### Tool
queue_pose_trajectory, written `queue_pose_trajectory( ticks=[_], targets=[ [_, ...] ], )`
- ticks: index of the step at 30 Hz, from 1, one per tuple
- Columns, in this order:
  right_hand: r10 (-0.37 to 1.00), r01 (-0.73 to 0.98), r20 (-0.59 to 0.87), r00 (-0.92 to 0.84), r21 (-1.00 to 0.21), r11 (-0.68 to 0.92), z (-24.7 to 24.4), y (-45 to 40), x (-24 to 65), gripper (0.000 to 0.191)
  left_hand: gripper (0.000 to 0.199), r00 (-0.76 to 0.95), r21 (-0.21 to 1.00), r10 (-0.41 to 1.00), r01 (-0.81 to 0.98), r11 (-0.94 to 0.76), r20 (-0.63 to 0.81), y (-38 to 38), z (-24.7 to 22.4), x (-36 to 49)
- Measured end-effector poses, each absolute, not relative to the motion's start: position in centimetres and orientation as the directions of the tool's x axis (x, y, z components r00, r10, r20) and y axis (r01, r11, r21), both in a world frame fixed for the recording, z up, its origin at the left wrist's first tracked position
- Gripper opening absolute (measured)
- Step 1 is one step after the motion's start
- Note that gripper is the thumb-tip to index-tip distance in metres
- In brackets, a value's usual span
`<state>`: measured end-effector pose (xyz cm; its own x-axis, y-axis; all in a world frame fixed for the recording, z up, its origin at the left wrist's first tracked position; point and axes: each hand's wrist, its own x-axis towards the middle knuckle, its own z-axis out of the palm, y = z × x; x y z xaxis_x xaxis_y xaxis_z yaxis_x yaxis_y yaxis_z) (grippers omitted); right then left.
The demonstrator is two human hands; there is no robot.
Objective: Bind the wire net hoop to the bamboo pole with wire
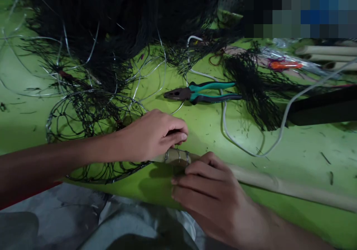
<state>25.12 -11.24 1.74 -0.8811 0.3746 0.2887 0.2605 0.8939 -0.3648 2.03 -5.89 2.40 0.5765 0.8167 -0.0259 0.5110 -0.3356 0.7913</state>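
My left hand (pixel 156 134) is closed in a pinch over the end of a bamboo pole (pixel 256 175), thumb against curled fingers. A thin metal wire (pixel 179 156) winds round the pole in several turns and rises to those fingertips. From the right, my right hand (pixel 214 190) wraps its fingers round the pole just beside the windings. A round hoop with black netting (pixel 72 121) lies under my left forearm, its rim meeting the pole near my left hand; the joint itself is hidden.
Pliers with teal-and-black handles (pixel 203 93) lie beyond my hands. A large heap of black netting (pixel 117 15) and loose wire loops cover the back left. A grey cable (pixel 259 155) curves across the green table (pixel 312 149). Several bamboo poles (pixel 329 50) and an orange object (pixel 286 65) lie back right.
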Motion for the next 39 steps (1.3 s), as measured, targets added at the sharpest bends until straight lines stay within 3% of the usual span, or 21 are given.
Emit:
queue_pose_trajectory(
  ticks=[2, 6, 13, 17, 22, 30, 39],
  targets=[
    [0.324, 0.211, 0.332, -0.886, -0.333, 0.919, 2.1, -11.4, 24.9, 0.013, 0.022, 0.592, 0.776, 0.806, 0.510, -0.371, -0.004, -6.1, 2.7, 2.0],
    [0.227, 0.180, 0.363, -0.904, -0.157, 0.971, 2.5, -12.2, 24.7, 0.017, 0.022, 0.646, 0.713, 0.755, 0.477, -0.515, 0.113, -7.1, 3.6, 2.0],
    [0.258, 0.271, 0.418, -0.871, -0.030, 0.962, 2.3, -13.9, 24.2, 0.023, 0.029, 0.621, 0.644, 0.753, 0.487, -0.590, 0.219, -8.4, 4.7, 2.1],
    [0.395, 0.434, 0.398, -0.828, 0.007, 0.901, 2.6, -14.9, 23.0, 0.030, 0.028, 0.603, 0.623, 0.754, 0.491, -0.609, 0.261, -8.6, 5.0, 2.2],
    [0.443, 0.453, 0.394, -0.805, -0.072, 0.888, 2.7, -14.6, 22.1, 0.029, 0.027, 0.556, 0.611, 0.766, 0.496, -0.617, 0.323, -8.6, 4.8, 2.7],
    [0.347, 0.233, 0.428, -0.835, -0.296, 0.926, 1.5, -12.4, 22.9, 0.023, 0.026, 0.558, 0.629, 0.783, 0.512, -0.585, 0.274, -8.8, 3.4, 3.4],
    [0.311, 0.086, 0.447, -0.839, -0.455, 0.886, 0.9, -11.5, 23.7, 0.020, 0.026, 0.570, 0.673, 0.795, 0.505, -0.540, 0.209, -8.7, 2.9, 3.5]
  ],
)
